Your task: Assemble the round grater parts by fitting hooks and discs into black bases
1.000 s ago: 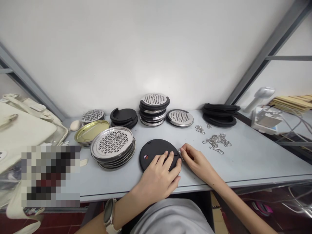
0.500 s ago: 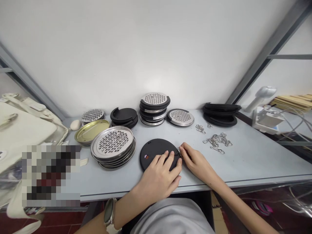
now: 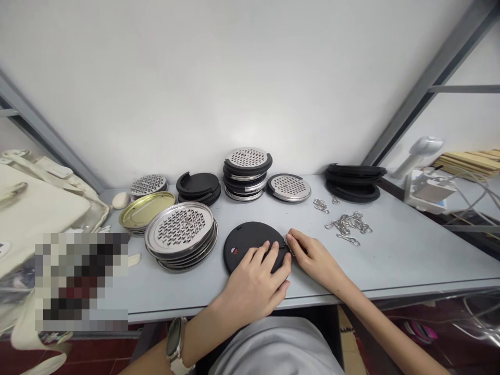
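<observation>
A round black disc (image 3: 250,237) with a small sticker lies flat on the table in front of me. My left hand (image 3: 260,278) rests across its lower right part, fingers spread over the surface. At the disc's right edge, my right hand (image 3: 312,258) pinches a small metal clip (image 3: 287,240), mostly hidden by the fingertips. Several loose metal clips (image 3: 351,224) lie in a pile to the right, with a smaller group (image 3: 321,205) behind.
Grater plates (image 3: 182,229) are stacked at left beside gold-coloured lids (image 3: 146,209). Black holders (image 3: 199,185), assembled graters (image 3: 248,172), a single grater (image 3: 289,187) and more black rings (image 3: 353,182) line the table's back. A cream bag (image 3: 42,198) lies far left.
My right hand has shifted very slightly at the disc's edge. My left hand and the disc stay nearly where they were.
</observation>
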`<control>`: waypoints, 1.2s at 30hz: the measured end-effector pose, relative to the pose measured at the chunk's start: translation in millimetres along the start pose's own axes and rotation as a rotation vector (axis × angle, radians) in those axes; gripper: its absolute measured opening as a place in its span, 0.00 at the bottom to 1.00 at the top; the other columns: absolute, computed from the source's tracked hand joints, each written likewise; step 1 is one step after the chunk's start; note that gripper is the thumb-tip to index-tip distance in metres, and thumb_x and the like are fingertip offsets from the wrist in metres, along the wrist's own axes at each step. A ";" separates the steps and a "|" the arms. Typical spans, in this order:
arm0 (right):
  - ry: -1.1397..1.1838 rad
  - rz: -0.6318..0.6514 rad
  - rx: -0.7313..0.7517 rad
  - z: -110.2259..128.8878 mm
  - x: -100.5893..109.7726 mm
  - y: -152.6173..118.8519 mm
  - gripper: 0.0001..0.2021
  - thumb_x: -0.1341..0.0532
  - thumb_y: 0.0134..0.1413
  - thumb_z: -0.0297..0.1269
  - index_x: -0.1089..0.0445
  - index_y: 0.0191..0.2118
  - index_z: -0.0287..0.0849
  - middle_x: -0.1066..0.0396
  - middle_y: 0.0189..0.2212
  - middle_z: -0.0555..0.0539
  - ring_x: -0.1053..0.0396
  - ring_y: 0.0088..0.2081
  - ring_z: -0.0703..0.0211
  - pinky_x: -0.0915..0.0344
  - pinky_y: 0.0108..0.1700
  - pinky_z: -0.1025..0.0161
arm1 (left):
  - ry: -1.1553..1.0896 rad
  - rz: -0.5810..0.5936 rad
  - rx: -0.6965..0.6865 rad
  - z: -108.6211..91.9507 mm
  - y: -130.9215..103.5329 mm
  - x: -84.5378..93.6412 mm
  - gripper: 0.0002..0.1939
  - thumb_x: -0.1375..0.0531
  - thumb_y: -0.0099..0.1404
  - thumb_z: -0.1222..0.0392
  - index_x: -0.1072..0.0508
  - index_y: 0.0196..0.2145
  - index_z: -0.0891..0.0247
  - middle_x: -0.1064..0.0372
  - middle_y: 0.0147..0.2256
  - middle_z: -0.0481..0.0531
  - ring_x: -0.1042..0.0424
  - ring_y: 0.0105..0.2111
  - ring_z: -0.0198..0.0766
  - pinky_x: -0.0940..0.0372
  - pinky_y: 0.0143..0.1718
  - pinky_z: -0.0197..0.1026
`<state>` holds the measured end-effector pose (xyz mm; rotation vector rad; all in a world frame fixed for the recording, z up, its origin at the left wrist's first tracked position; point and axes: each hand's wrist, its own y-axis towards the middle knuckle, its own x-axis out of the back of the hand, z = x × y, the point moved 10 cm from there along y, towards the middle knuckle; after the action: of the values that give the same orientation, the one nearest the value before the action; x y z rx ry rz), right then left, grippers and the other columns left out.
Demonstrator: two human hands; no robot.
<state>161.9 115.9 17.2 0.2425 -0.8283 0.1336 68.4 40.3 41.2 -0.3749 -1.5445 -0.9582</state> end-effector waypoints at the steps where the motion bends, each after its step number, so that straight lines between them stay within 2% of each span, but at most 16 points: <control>1: 0.003 -0.013 -0.012 -0.2 0.9 0.9 0.14 0.55 0.63 0.41 0.48 0.26 0.46 0.40 0.20 0.54 0.41 0.23 0.61 0.47 0.28 0.65 | 0.000 0.000 0.000 0.0 0.0 -0.1 0.23 0.52 0.69 0.54 0.41 0.59 0.65 0.43 0.58 0.64 0.42 0.57 0.52 0.43 0.53 0.51; 9: 0.006 -0.006 -0.064 1.2 2.9 4.9 0.16 0.55 0.62 0.42 0.48 0.23 0.45 0.39 0.19 0.52 0.41 0.23 0.61 0.47 0.28 0.65 | -0.005 0.006 0.002 -0.2 0.1 0.2 0.23 0.52 0.70 0.54 0.41 0.59 0.65 0.43 0.58 0.63 0.42 0.57 0.53 0.43 0.53 0.52; 22: -0.005 -0.071 -0.057 0.4 5.2 3.0 0.17 0.52 0.62 0.42 0.48 0.22 0.44 0.43 0.16 0.54 0.45 0.20 0.63 0.49 0.25 0.65 | 0.014 -0.024 0.006 0.1 0.5 3.4 0.23 0.51 0.69 0.54 0.40 0.58 0.65 0.42 0.57 0.64 0.40 0.56 0.52 0.42 0.52 0.51; 27: 0.136 -0.079 -0.019 0.2 7.2 0.0 0.17 0.53 0.63 0.44 0.48 0.24 0.44 0.45 0.18 0.55 0.45 0.22 0.63 0.47 0.27 0.66 | 0.014 -0.027 0.008 0.2 0.2 3.6 0.23 0.51 0.69 0.54 0.40 0.58 0.65 0.41 0.57 0.63 0.41 0.56 0.51 0.43 0.52 0.50; 31: 0.290 -0.168 0.007 3.3 20.4 -6.1 0.16 0.53 0.65 0.45 0.44 0.27 0.44 0.44 0.21 0.54 0.43 0.25 0.63 0.44 0.29 0.66 | 0.021 -0.020 0.006 -0.1 -0.1 2.1 0.24 0.51 0.69 0.53 0.41 0.59 0.65 0.42 0.58 0.63 0.41 0.56 0.51 0.43 0.52 0.50; 34: 0.346 -0.243 0.031 7.1 30.6 -12.1 0.13 0.53 0.65 0.44 0.42 0.31 0.45 0.45 0.22 0.54 0.45 0.24 0.63 0.44 0.28 0.66 | 0.015 -0.009 0.016 0.8 -0.1 0.3 0.25 0.53 0.70 0.52 0.42 0.60 0.69 0.43 0.58 0.63 0.42 0.57 0.51 0.45 0.54 0.50; 36: 0.354 -0.248 0.055 10.3 31.9 -14.6 0.13 0.53 0.65 0.44 0.42 0.32 0.45 0.45 0.21 0.54 0.45 0.23 0.63 0.45 0.28 0.65 | 0.006 -0.011 0.029 2.0 0.0 0.2 0.28 0.53 0.70 0.52 0.45 0.61 0.73 0.43 0.59 0.63 0.42 0.57 0.51 0.46 0.55 0.49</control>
<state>179.0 99.9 45.2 0.3594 -0.4387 -0.0343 67.1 41.8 41.6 -0.3434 -1.5543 -0.9438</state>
